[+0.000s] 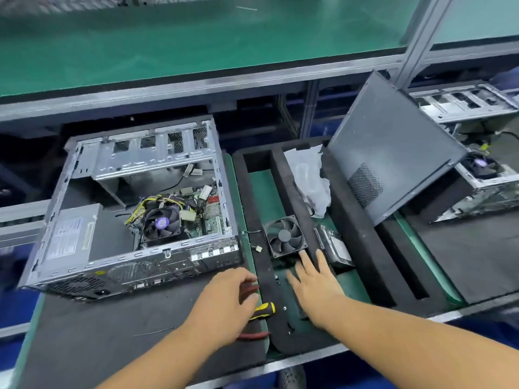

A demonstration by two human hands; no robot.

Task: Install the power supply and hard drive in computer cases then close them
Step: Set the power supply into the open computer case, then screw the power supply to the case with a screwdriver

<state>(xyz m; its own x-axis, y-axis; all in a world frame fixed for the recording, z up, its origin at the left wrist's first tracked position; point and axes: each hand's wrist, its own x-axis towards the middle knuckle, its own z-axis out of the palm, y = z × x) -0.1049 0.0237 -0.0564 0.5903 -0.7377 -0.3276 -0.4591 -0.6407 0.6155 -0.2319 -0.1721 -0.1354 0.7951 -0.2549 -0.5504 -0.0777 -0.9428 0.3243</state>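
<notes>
An open computer case (134, 209) lies at the left, with the grey power supply (70, 234) seated in its near left corner and a CPU fan (161, 223) mid-board. The hard drive (334, 245) rests in a black foam tray (362, 234) beside a loose case fan (285, 237). My right hand (311, 282) lies flat with straight fingers over the tray, fingertips just short of the fan and the hard drive. My left hand (224, 301) curls over a yellow-black screwdriver (265, 309) and red-handled pliers (252, 336); its grip is hidden. A dark side panel (393, 153) leans at the right.
A second open case (483, 175) sits behind the leaning panel at the far right. Crumpled clear plastic (309, 175) lies in the tray's far slot. Small screws (276, 279) lie on the foam. A raised green shelf (196, 43) runs along the back.
</notes>
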